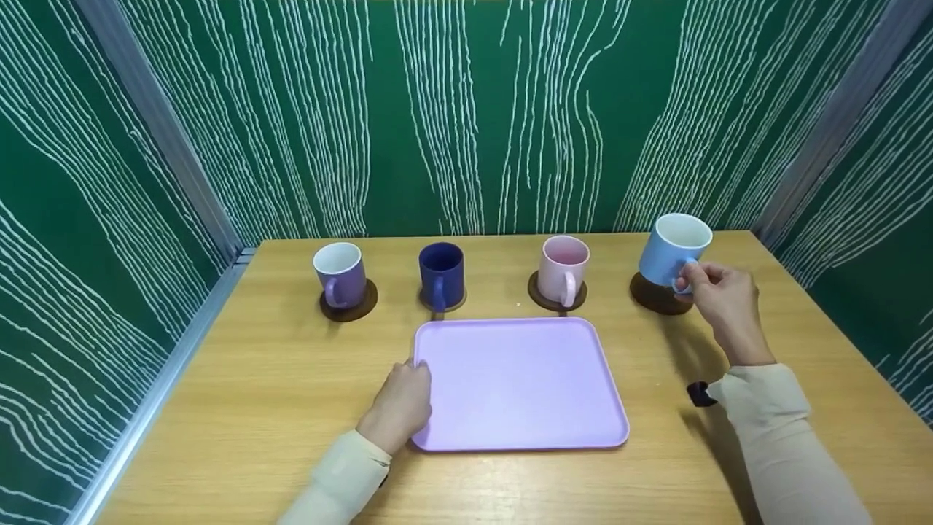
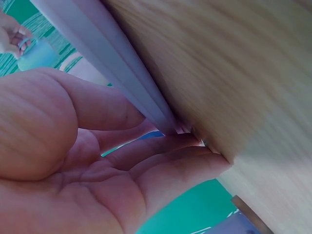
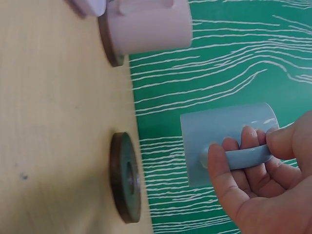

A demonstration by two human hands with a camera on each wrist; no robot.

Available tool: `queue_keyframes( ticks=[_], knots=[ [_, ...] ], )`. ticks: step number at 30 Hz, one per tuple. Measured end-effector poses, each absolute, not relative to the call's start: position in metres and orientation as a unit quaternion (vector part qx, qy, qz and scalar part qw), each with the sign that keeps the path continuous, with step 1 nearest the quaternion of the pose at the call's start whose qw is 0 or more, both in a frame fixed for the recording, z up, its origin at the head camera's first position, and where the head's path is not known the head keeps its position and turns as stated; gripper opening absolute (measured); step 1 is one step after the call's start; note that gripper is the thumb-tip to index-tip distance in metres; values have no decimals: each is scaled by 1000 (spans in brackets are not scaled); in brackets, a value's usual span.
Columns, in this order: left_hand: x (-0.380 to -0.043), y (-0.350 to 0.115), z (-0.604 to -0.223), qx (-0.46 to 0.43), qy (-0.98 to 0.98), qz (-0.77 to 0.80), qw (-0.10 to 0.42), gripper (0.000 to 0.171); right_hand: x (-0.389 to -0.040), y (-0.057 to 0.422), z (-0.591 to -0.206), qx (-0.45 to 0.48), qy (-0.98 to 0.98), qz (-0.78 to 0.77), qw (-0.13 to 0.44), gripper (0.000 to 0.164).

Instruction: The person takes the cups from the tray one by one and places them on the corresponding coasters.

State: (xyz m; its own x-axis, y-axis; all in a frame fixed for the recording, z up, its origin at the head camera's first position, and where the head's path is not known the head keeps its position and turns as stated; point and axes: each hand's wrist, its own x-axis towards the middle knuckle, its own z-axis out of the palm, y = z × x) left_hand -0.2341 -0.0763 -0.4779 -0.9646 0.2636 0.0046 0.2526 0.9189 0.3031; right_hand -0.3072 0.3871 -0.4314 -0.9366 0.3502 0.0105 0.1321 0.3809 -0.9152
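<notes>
My right hand (image 1: 725, 302) grips a light blue mug (image 1: 667, 255) by its handle, with the fingers curled through it in the right wrist view. That mug hangs in the air above a dark round coaster (image 3: 126, 178), a gap showing between them. At the left edge of a flat lilac tray (image 1: 521, 386), my left hand (image 1: 404, 397) holds on, thumb on one side of the rim and fingertips at its underside by the table. The tray's edge (image 2: 117, 68) slants across the left wrist view.
Along the back of the wooden table (image 1: 255, 408), a purple mug (image 1: 344, 281), a navy mug (image 1: 444, 273) and a pink mug (image 1: 563, 270) stand on round coasters, left to right behind the tray. Green panels (image 1: 510, 109) with white wavy lines enclose the table's back and sides.
</notes>
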Motion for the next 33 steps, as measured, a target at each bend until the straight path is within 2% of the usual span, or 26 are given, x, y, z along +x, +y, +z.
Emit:
queue_keyframes(
  ticks=[10,33],
  knots=[
    [-235,-77,-481,149,979,139,-3,32,-314,393,-449,-171,-833,522,74,52],
    [-236,-76,-481,135,981,140,10,31,-316,401,-472,-189,-825,531,39,56]
  ],
)
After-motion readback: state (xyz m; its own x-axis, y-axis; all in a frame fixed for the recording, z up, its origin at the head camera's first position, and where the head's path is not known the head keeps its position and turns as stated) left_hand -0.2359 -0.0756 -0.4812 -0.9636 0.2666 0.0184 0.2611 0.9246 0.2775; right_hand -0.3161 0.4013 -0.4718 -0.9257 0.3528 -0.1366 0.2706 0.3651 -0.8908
